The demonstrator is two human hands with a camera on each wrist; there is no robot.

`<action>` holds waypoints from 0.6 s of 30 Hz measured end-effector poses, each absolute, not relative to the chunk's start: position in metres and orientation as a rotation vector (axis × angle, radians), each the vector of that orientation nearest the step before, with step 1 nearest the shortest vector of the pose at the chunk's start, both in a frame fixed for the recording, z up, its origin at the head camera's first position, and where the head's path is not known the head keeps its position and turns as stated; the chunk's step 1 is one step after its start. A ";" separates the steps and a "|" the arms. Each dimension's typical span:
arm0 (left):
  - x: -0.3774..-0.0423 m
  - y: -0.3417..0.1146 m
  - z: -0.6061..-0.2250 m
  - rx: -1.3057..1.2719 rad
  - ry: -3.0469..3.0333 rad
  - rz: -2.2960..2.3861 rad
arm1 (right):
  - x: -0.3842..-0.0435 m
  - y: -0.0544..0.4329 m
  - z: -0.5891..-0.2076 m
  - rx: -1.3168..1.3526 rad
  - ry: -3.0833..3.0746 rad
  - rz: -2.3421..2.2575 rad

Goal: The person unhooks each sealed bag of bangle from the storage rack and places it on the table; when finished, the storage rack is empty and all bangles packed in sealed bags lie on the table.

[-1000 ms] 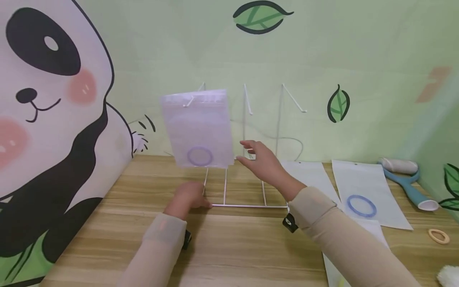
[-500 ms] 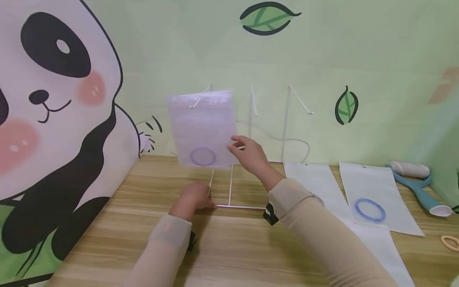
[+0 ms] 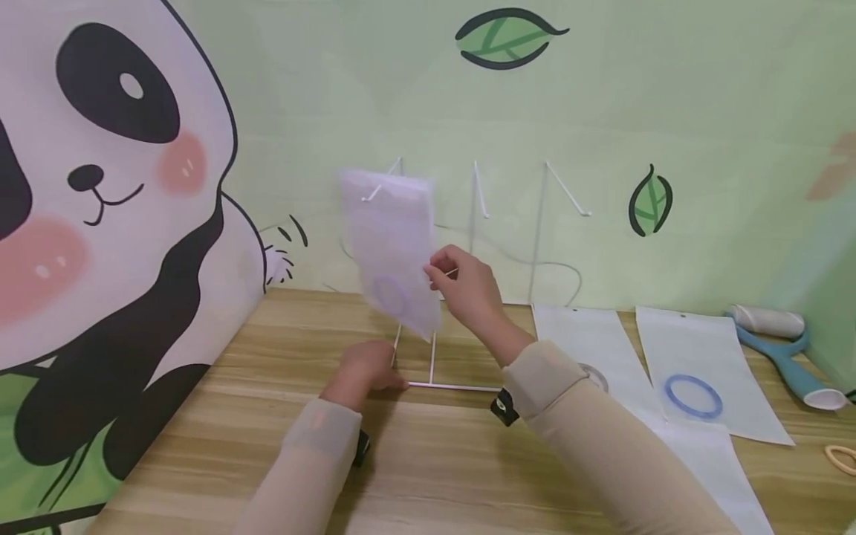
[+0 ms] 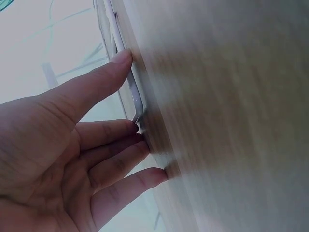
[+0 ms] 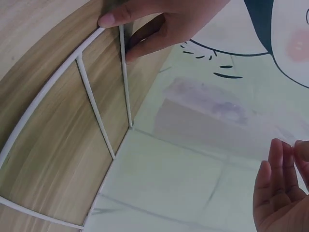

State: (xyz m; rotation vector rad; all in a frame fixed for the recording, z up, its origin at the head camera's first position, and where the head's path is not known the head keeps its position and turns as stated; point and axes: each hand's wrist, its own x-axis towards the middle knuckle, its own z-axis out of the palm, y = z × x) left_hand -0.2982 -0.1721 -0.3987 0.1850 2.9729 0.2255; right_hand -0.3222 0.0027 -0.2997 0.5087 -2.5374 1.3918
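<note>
A white wire display rack (image 3: 461, 387) stands on the wooden table, its hooks sticking out at the top. On the left hook hangs a translucent plastic bag (image 3: 394, 238) with a purple ring (image 3: 390, 296) showing in its lower part. My right hand (image 3: 471, 290) pinches the bag's right edge between thumb and forefinger; the bag is turned at an angle. Low down, my left hand (image 3: 364, 368) holds the rack's front left corner. In the left wrist view its thumb presses the white bar (image 4: 134, 92), with the fingers around the corner.
Several white bags (image 3: 588, 334) lie on the table to the right, one with a blue ring (image 3: 693, 395). A teal-handled lint roller (image 3: 782, 357) and a small orange ring (image 3: 841, 458) lie farther right. The rack's middle hook (image 3: 481, 193) and right hook (image 3: 568, 192) hold nothing.
My right hand has moved left to the hanging bag and taken hold of its right edge. The bag has swung from facing forward to an angle. My left hand stays at the rack's corner.
</note>
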 end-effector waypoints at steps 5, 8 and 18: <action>-0.298 -0.172 -0.398 0.178 2.966 0.222 | -0.311 0.014 -0.296 0.519 -2.440 1.430; -0.296 -0.172 -0.397 0.174 2.960 0.232 | -0.303 0.020 -0.293 0.542 -2.399 1.460; -0.294 -0.174 -0.400 0.204 2.976 0.270 | -0.270 0.030 -0.285 0.656 -2.356 1.529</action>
